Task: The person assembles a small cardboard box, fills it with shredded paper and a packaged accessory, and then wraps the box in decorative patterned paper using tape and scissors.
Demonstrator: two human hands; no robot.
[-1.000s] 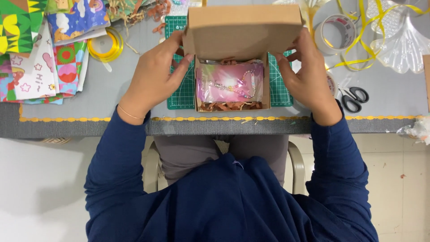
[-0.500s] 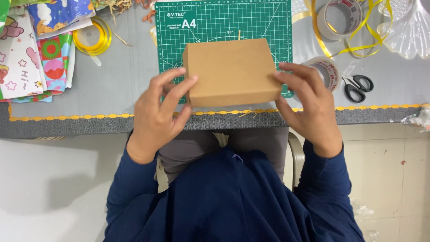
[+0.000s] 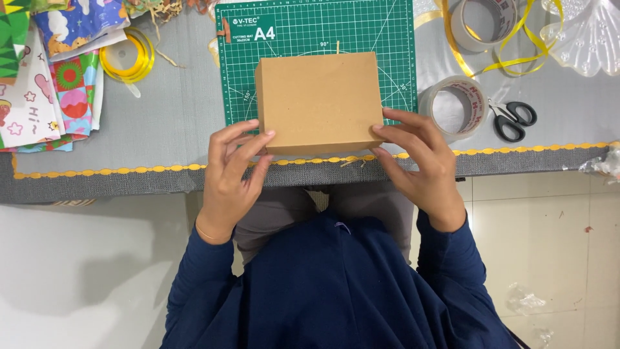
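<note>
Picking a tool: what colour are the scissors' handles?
Black, on the scissors right of the tape roll; head view.

Plain brown box [image 3: 318,102], green gridded mat [image 3: 394,39]

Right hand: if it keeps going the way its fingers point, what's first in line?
The right hand points up-left, fingertips already at the closed brown cardboard box, at its near right corner. It would press into that box first; the green cutting mat lies beyond.

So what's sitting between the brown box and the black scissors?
A roll of clear tape lies on the grey table between the closed cardboard box and the black scissors, as the head view shows.
</note>
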